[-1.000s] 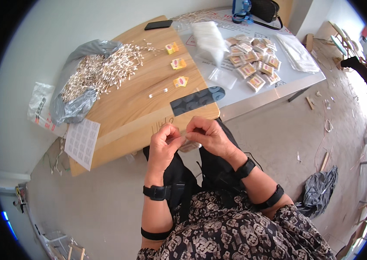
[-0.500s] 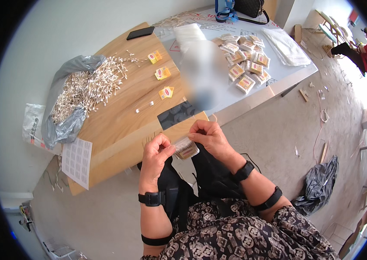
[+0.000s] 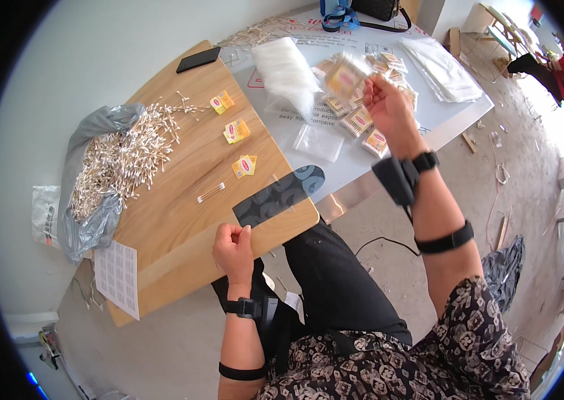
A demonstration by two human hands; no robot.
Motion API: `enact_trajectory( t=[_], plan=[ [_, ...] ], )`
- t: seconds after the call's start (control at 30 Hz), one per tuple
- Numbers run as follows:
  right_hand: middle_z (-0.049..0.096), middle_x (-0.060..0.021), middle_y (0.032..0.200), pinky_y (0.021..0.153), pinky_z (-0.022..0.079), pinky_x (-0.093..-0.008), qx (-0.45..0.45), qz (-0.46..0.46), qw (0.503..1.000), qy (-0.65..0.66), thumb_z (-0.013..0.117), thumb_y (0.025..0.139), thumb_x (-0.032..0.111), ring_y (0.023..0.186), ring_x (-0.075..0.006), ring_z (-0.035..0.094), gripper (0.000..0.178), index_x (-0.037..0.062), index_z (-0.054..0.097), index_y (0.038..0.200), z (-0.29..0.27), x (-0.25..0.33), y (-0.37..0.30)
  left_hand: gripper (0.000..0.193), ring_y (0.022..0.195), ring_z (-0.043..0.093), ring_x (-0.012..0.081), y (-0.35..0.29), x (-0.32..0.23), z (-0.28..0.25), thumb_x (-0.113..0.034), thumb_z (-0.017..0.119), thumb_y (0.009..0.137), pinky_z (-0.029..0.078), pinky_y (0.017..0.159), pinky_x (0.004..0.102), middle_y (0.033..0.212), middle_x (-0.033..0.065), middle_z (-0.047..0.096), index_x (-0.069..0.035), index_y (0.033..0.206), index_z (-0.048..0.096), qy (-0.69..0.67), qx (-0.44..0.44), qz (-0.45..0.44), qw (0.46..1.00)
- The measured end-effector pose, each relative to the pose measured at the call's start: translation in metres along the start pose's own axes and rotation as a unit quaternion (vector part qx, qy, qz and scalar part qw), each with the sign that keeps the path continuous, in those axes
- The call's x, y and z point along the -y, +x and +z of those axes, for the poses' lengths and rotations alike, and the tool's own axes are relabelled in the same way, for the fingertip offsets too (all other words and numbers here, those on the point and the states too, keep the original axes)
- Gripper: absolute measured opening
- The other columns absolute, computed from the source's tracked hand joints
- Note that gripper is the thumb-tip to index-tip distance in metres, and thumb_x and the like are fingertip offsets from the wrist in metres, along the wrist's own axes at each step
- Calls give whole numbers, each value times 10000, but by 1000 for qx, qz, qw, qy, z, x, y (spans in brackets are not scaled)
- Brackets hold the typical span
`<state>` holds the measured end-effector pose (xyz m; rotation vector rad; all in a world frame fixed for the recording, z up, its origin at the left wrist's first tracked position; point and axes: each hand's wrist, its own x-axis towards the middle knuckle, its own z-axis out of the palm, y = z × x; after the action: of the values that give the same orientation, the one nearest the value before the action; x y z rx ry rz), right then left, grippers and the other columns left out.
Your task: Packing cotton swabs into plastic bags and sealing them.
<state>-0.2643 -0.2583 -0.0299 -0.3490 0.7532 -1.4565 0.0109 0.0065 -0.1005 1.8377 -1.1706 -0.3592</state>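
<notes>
Packet of cotton swabs (image 3: 345,79), blurred, was beside the right hand (image 3: 388,107), above a packet pile (image 3: 359,121), whether pinched could not be told, left hand (image 3: 234,257) was curled near the wooden table (image 3: 282,232), grip unclear

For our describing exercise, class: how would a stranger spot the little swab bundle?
Find the wooden table, then the dark patterned sheet. To its left, below the lowest yellow cards, lies the bundle: swabs aligned, unlike the jumbled heap farther left.
</notes>
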Motion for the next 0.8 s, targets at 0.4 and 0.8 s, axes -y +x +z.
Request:
enact_trajectory(
  t=[0.4, 0.8],
  plan=[
    [610, -96, 910, 790, 496, -416, 65, -243, 617, -746, 687, 732, 212, 923, -317, 611, 128, 98, 670, 789, -65, -129, -22, 206, 534, 487, 154, -1, -4, 6, -57, 718, 769, 403, 520, 293, 655, 30, 515, -55, 710, 521, 66, -46, 37, 996],
    [589, -122, 768, 642, 458, -367, 56, -246, 787, -564, 693, 773, 126, 686, -281, 580, 141, 7, 620, 761, -24, -90, -85, 212, 531, 495, 151, -2, -3, 2, -73, 731, 772, 410, 522, 284, 660, 32, 534, -42, 718, 529, 33, -61, 28, 997]
  ],
)
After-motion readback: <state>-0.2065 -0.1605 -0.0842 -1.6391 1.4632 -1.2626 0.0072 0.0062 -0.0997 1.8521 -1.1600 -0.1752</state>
